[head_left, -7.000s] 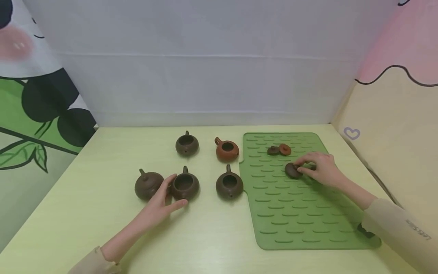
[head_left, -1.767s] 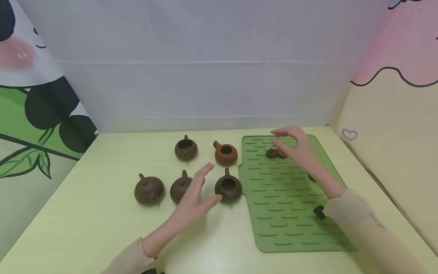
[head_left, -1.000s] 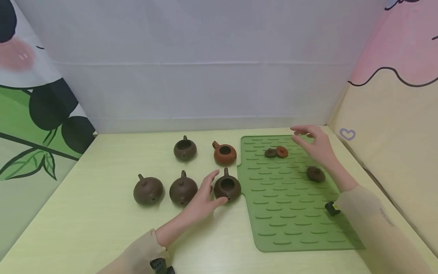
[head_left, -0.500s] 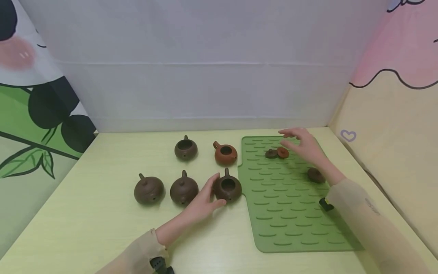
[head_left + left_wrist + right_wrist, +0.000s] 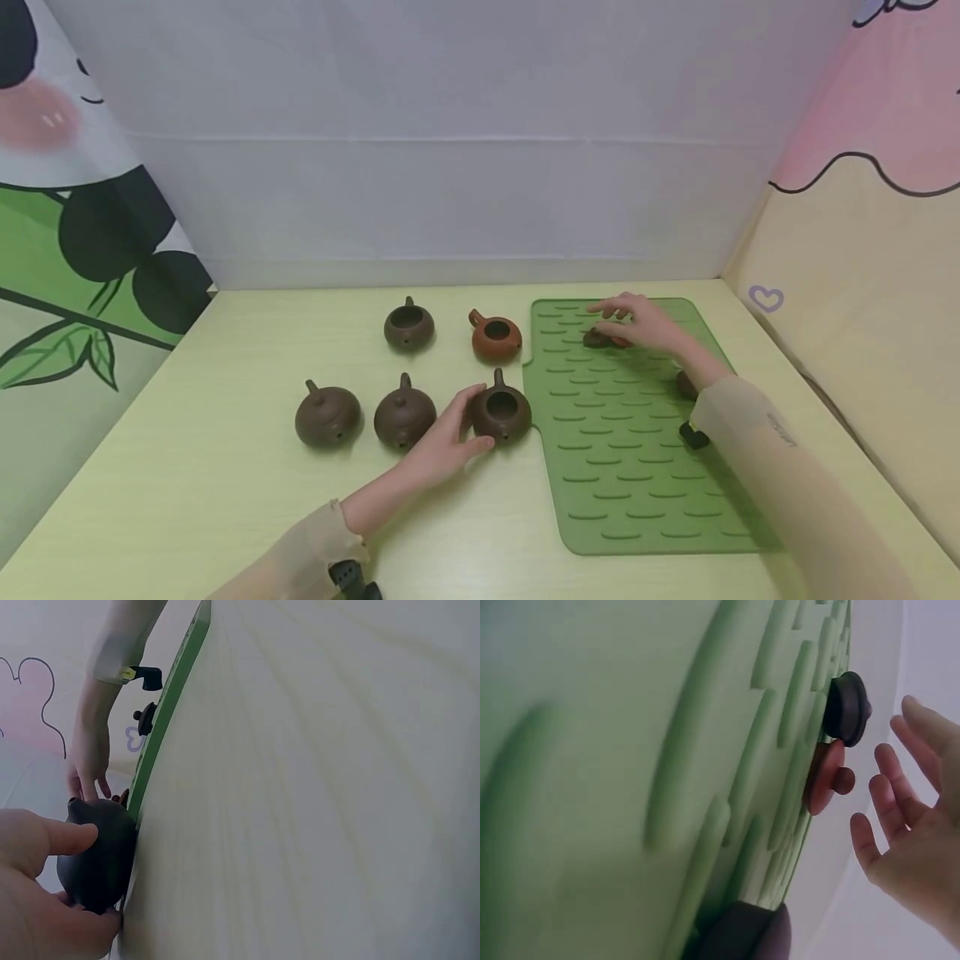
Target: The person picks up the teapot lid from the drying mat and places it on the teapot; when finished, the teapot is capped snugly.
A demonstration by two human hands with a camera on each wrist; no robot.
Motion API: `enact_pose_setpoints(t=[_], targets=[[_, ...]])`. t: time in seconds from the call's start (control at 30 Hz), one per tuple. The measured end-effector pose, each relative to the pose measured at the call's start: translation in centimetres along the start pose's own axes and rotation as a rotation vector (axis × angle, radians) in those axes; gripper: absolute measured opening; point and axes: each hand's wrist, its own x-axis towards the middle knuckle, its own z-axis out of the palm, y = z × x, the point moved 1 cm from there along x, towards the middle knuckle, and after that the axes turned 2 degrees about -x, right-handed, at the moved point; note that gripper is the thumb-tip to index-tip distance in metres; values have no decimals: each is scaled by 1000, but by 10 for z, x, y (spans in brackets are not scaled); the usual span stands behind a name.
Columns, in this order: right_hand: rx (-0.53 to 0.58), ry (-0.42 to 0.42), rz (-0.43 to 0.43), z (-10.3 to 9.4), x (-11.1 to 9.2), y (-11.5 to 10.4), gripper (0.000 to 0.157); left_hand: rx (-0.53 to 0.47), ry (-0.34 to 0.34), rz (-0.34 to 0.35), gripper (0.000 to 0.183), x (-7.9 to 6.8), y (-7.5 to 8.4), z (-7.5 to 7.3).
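My left hand [image 5: 442, 446] grips a lidless dark brown teapot [image 5: 513, 427] at the front right of the pots, with thumb and fingers on opposite sides. In the left wrist view the thumb presses on that teapot's dark body [image 5: 101, 862]. Over the green mat, my right hand [image 5: 647, 323] hovers with parted fingers beside two small lids. One lid is dark brown [image 5: 847, 709], the other is reddish [image 5: 826, 778]. The right wrist view shows a gap between the fingers and both lids. A further dark lid [image 5: 686, 385] lies partly hidden behind the right forearm.
Two lidded dark teapots, one at the far left [image 5: 327, 417] and one in the middle [image 5: 403, 415], stand in the front row. Behind them are a lidless dark teapot [image 5: 408, 325] and a lidless reddish teapot [image 5: 496, 340]. The green ridged mat [image 5: 600, 483] covers the table's right.
The middle teapot, lidless 7 seconds ago, now wears a lid. My left hand moved right from it to the neighbouring teapot. Lately my right hand came left and down towards the two lids.
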Motion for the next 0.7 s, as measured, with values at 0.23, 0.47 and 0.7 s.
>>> enact_pose_setpoints(t=[0.23,0.47,0.7], targets=[[-33,-33,4,6,6,5,31,-19,-14,2,70,1,-2,-2],[-37,-28,20,7,6,9,23,-12,-9,-10,70,1,-2,-2],[-5,-22,68,8,6,8,22,-22,-12,-16,70,1,-3,-2]])
